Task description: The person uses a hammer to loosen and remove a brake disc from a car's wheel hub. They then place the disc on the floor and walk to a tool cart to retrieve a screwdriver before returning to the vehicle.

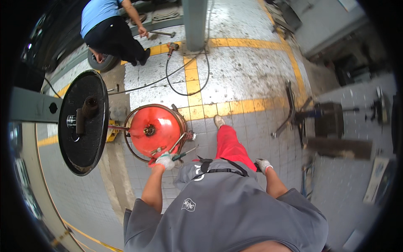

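Observation:
My left hand (166, 161), in a pale work glove, is at the near edge of a round red tank (142, 126). Its fingers are closed around what looks like a screwdriver (179, 156), with a dark green handle and a thin shaft pointing up and right. Beside this hand, a silver wrench-like tool (178, 142) and small metal pieces (158, 150) lie on the tank. A dark hose loops round the tank. My right hand (263, 164), also gloved, hangs by my right thigh; its fingers are too small and partly hidden to read.
Left of the tank stands a black round pan (84, 155) with cylindrical metal parts. A co-worker (113, 35) in a blue shirt bends by a tire. An impact wrench (172, 47) trails its hose across the floor near a post (194, 25). Metal stands (289, 113) are at right.

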A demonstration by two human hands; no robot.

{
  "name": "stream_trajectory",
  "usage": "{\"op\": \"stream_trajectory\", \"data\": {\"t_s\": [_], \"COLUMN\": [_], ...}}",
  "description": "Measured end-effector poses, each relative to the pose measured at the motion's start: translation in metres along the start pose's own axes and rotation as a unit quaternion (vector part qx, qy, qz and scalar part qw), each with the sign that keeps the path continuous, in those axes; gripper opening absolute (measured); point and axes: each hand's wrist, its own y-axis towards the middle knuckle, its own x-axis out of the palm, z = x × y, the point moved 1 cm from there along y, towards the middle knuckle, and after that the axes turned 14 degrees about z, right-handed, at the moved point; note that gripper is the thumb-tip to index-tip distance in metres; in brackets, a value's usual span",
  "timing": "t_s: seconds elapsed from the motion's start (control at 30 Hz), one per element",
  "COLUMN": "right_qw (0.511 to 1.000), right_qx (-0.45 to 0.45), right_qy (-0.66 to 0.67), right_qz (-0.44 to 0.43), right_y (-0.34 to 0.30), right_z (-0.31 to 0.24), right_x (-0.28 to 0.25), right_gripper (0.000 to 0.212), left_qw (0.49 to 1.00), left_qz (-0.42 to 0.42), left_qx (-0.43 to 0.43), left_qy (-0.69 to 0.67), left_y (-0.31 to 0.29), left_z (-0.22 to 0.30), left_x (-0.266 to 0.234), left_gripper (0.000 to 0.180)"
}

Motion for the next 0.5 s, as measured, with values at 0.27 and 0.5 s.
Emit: {"op": "stream_trajectory", "data": {"t_s": [0.27,0.5], "right_qw": [0.91,0.922], "right_qx": [-0.336,-0.356], "right_qy": [-0.24,-0.125], "right_qz": [-0.045,-0.091], "right_y": [0.104,0.068], "right_z": [-0.435,-0.623], "right_x": [0.003,-0.002], "right_gripper": [0.029,0.034], "left_qw": [0.979,0.972], "left_qz": [0.069,0.064], "left_qx": [-0.192,-0.224], "left_qy": [-0.002,-0.034], "left_y": [0.036,0.006], "left_z": [0.038,0.075], "left_x": [0.013,0.003], "left_gripper": [0.044,0.052]}}
